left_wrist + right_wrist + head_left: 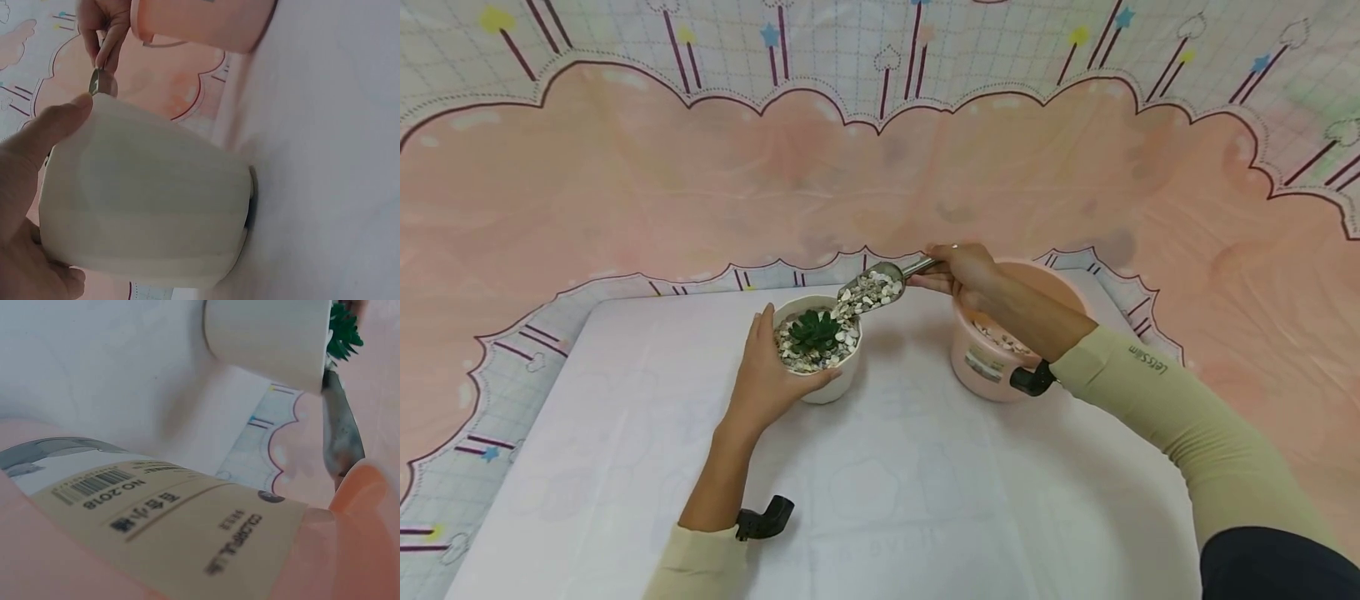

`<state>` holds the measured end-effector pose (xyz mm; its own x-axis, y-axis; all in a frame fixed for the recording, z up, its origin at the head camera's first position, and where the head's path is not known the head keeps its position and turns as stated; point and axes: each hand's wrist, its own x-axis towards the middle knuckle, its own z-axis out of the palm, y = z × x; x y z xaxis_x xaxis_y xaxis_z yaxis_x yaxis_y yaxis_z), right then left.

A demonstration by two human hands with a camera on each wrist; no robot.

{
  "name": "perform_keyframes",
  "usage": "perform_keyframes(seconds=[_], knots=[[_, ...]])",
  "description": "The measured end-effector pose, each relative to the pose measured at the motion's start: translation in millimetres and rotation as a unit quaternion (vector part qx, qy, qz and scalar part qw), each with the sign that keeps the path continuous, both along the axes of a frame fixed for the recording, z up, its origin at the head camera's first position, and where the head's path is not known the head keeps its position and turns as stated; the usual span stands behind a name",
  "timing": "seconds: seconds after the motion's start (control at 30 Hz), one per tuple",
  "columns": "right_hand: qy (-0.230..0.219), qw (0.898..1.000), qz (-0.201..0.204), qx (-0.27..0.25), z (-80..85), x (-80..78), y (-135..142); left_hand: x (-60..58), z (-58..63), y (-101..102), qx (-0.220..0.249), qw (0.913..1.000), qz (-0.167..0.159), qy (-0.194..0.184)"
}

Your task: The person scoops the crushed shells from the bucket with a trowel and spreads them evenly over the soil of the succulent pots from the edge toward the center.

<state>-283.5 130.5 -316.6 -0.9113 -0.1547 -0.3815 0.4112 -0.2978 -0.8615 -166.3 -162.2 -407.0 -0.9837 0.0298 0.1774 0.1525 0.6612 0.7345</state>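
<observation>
A white pot (pixel 150 194) stands on the white-covered table, holding a green succulent (pixel 815 332) ringed by pale pebbles. My left hand (pixel 767 375) grips the pot's rim and side, with the thumb at the near edge. In my right hand (pixel 966 271) is the handle of a metal scoop (pixel 910 268), pinched by the fingers. Pebbles (pixel 872 289) fill the scoop, whose tip meets the pot's right rim and tilts toward the plant. In the right wrist view the scoop (pixel 340 428) reaches the pot's edge; the right hand is hidden there.
A pink bucket (pixel 988 379) with pebbles inside stands to the right, under my right forearm. Its paper label (pixel 169 519) fills much of the right wrist view. The white table (pixel 880 500) borders a peach patterned cloth (pixel 775 183) at the back.
</observation>
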Motion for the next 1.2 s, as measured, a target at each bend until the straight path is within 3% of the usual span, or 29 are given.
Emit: perform_keyframes(seconds=[0.13, 0.4, 0.6, 1.0, 1.2], knots=[[0.002, 1.0, -0.002, -0.001, 1.6, 0.4, 0, 0.5, 3.5, 1, 0.007, 1.0, -0.004, -0.002], [0.003, 1.0, -0.009, -0.006, 4.4, -0.1, -3, 3.1, 5.1, 20, -0.02, 0.9981, 0.059, 0.002], [0.007, 1.0, -0.007, -0.01, 6.1, 0.9, -1, -4.3, -1.3, 9, -0.014, 0.9996, 0.023, 0.009], [0.003, 1.0, -0.001, -0.004, 6.6, -1.2, 6, -8.2, -0.1, 1, -0.001, 1.0, -0.008, -0.003], [-0.002, 1.0, -0.006, -0.001, 7.5, 0.2, 5, -12.7, 0.1, -10, 0.011, 0.9986, -0.048, -0.017]])
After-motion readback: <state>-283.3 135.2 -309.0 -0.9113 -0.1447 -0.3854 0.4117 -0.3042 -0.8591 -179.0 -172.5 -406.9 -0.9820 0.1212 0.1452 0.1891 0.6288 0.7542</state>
